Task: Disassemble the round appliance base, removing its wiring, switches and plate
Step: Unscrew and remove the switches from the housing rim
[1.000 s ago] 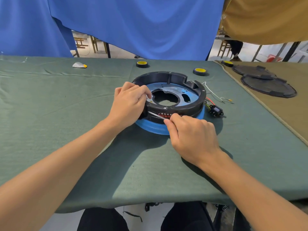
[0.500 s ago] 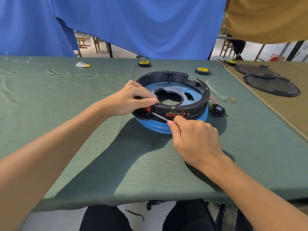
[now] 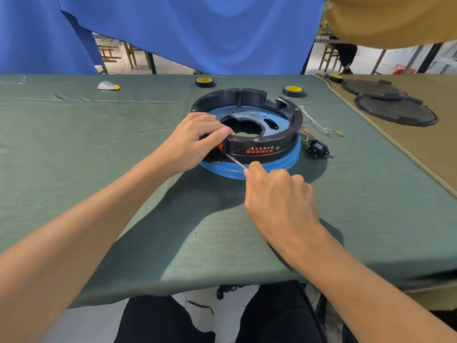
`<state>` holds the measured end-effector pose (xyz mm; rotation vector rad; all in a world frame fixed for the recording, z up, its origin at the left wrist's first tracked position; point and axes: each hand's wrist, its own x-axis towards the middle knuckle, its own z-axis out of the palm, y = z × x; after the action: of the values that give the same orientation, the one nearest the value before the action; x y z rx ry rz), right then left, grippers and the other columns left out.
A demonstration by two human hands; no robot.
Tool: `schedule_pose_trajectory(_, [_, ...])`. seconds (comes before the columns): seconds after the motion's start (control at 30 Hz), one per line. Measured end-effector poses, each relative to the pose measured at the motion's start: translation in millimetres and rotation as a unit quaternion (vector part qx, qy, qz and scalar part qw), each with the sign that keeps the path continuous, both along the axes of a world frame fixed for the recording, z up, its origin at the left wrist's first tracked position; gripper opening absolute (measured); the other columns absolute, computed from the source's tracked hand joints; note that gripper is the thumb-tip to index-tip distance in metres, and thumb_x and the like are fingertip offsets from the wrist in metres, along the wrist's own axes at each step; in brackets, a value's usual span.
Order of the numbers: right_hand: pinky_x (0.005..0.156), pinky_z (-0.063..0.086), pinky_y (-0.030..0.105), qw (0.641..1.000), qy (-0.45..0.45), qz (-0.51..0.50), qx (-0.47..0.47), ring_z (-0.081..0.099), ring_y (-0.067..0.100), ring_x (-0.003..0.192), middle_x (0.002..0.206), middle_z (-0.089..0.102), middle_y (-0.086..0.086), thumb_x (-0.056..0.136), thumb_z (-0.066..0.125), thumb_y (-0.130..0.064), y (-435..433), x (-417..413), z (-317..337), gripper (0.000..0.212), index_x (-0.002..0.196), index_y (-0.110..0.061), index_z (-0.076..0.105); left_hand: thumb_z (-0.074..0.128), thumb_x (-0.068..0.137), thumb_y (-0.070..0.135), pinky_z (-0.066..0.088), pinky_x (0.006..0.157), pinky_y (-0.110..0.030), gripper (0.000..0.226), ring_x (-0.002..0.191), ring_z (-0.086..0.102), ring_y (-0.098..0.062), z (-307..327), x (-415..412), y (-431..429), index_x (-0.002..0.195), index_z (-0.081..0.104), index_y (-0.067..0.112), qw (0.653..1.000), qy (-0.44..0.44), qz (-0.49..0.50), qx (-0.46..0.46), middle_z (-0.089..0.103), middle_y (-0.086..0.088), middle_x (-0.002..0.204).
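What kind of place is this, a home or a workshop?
Probably a disassembly workshop or training room: cloth-covered tables side by side, blue curtains as dividers, a half-stripped round appliance base with loose wiring, and black covers on the neighbouring table.

A blue curtain (image 3: 197,33) hangs across the top of the frame, with an ochre cloth (image 3: 395,18) beside it in the upper right. Through the gap under both show a pale floor (image 3: 170,68), wooden stools (image 3: 108,53) at upper left and dark metal legs (image 3: 431,55) at upper right, all brightly lit. A table under green cloth (image 3: 99,149) fills the middle, a second table under olive-brown cloth (image 3: 435,154) lies along its right side, and more pale floor shows at the bottom left.
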<state>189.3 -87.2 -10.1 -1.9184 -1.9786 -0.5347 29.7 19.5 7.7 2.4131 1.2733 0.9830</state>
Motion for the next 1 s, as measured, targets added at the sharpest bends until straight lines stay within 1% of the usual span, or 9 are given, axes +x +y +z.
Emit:
schedule_pose_trajectory(0.2, [0.045,0.025,0.029,0.995,0.057,0.080,0.035,0.032,0.030,0.040,0.047,0.036,0.006,0.089,0.066,-0.019,6,11,2,0.036,0.069,-0.015,0.036,0.046,0.100,0.030,0.030,0.105,-0.033,0.022,0.123,0.038,-0.013,-1,0,1,0.097,0.068,0.029,0.998,-0.034,-0.007,-0.044,0.062,0.009,0.112])
schedule_pose_trajectory(0.43, [0.049,0.002,0.017,0.997,0.000,0.064,0.034,0.049,0.033,0.036,0.045,0.049,0.010,0.066,0.081,-0.013,13,10,16,0.025,0.061,-0.010,0.057,0.047,0.099,0.032,0.033,0.107,-0.047,0.020,0.125,0.040,-0.018,10,1,2,0.092,0.066,0.030,0.991,-0.041,-0.012,-0.123,0.058,0.007,0.112])
schedule_pose_trajectory(0.5, [0.044,0.014,0.025,0.996,0.001,0.087,0.019,0.051,0.035,0.049,0.056,0.048,0.012,0.085,0.065,-0.023,19,17,17,0.018,0.072,-0.013,0.057,0.047,0.099,0.032,0.033,0.107,-0.047,0.021,0.124,0.039,-0.018,11,1,1,0.091,0.066,0.031,0.990,-0.045,-0.007,-0.132,0.057,0.008,0.108])
schedule_pose_trajectory(0.63, [0.061,0.035,0.033,0.970,0.171,0.116,-0.127,0.045,0.030,0.068,0.066,0.048,0.006,0.096,0.045,-0.039,35,29,23,0.038,0.065,-0.017,0.048,0.042,0.101,0.032,0.025,0.109,-0.040,0.027,0.125,0.030,-0.014,8,2,-3,0.105,0.068,0.031,0.990,-0.044,-0.008,-0.135,0.053,0.010,0.107])
schedule_pose_trajectory(0.7, [0.052,0.034,0.029,0.923,0.293,0.128,-0.215,0.043,0.021,0.055,0.054,0.046,0.002,0.094,0.052,-0.036,44,34,24,0.042,0.062,-0.010,0.056,0.040,0.102,0.033,0.020,0.108,-0.033,0.028,0.124,0.025,-0.009,7,3,-4,0.109,0.067,0.034,0.990,-0.045,-0.001,-0.133,0.052,0.012,0.108])
schedule_pose_trajectory(0.8, [0.039,0.017,0.016,0.741,0.536,0.120,-0.387,0.021,0.011,0.039,0.049,0.035,-0.001,0.096,0.054,-0.034,53,44,23,0.036,0.068,-0.012,0.059,0.039,0.101,0.035,0.017,0.106,-0.032,0.027,0.122,0.023,-0.007,7,4,-4,0.109,0.066,0.035,0.990,-0.042,0.007,-0.136,0.051,0.011,0.111])
schedule_pose_trajectory(0.87, [0.039,0.012,0.013,0.669,0.587,0.104,-0.445,0.018,0.007,0.039,0.050,0.033,-0.002,0.096,0.054,-0.033,54,49,26,0.032,0.072,-0.012,0.058,0.039,0.101,0.036,0.016,0.107,-0.032,0.028,0.122,0.022,-0.006,8,5,-5,0.109,0.066,0.033,0.989,-0.037,0.009,-0.142,0.051,0.010,0.112])
schedule_pose_trajectory(0.93, [0.039,0.013,0.015,0.686,0.575,0.105,-0.433,0.019,0.009,0.039,0.051,0.034,-0.001,0.096,0.054,-0.033,51,47,32,0.033,0.072,-0.011,0.059,0.039,0.101,0.036,0.016,0.107,-0.032,0.029,0.122,0.022,-0.005,9,4,-4,0.110,0.066,0.032,0.989,-0.034,0.009,-0.144,0.051,0.010,0.112])
schedule_pose_trajectory(1.0, [0.041,0.024,0.021,0.828,0.436,0.112,-0.335,0.031,0.017,0.044,0.053,0.041,0.002,0.096,0.053,-0.037,44,41,33,0.037,0.069,-0.011,0.059,0.039,0.101,0.036,0.017,0.108,-0.033,0.030,0.123,0.023,-0.007,10,4,-4,0.111,0.067,0.029,0.989,-0.034,0.007,-0.147,0.051,0.011,0.111])
